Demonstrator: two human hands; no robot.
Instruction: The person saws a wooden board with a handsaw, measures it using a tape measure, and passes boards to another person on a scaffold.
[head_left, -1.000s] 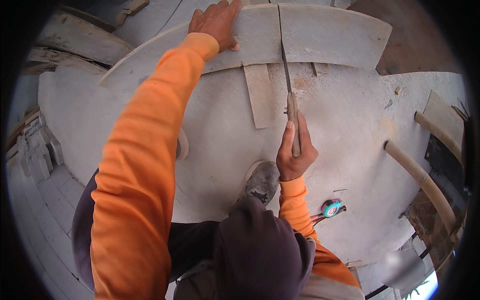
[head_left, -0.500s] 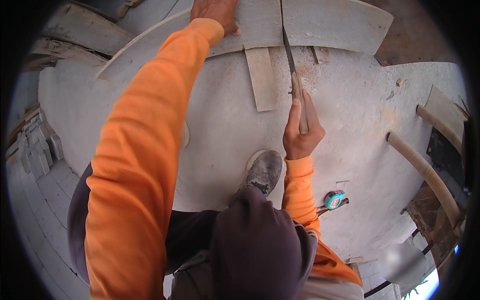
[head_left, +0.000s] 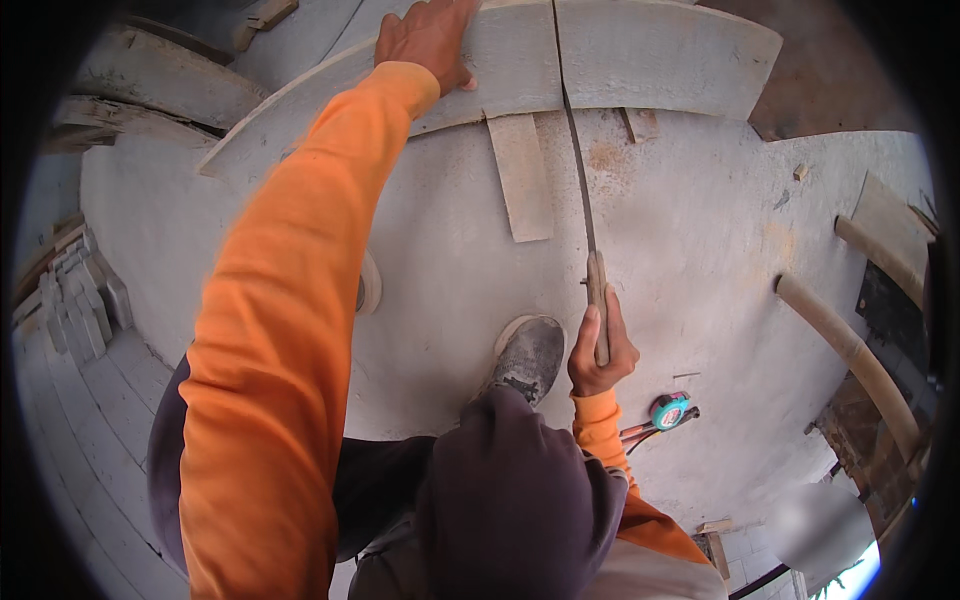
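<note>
My left hand (head_left: 425,45) presses near the far edge of a pale curved board (head_left: 660,55), fingers spread on it. My right hand (head_left: 602,352) grips the wooden handle of a handsaw (head_left: 590,210), whose long narrow blade runs up into a cut across the board. Short wood pieces (head_left: 517,175) stick out from under the board's near edge, with sawdust beside the cut. My shoe (head_left: 530,355) is on the concrete floor below, and a teal tape measure (head_left: 668,410) lies with other tools right of my right wrist.
Rough planks (head_left: 170,80) lie at upper left, stacked pale blocks (head_left: 85,310) at far left. A brown sheet (head_left: 800,75) lies at upper right. Two round poles (head_left: 845,345) reach in from the right, near a flat offcut (head_left: 890,195) and a small wood chip (head_left: 800,172).
Over the last half second my right hand has pulled the saw back toward me, exposing more blade below the board. Earlier it had moved forward. My left hand stays on the board.
</note>
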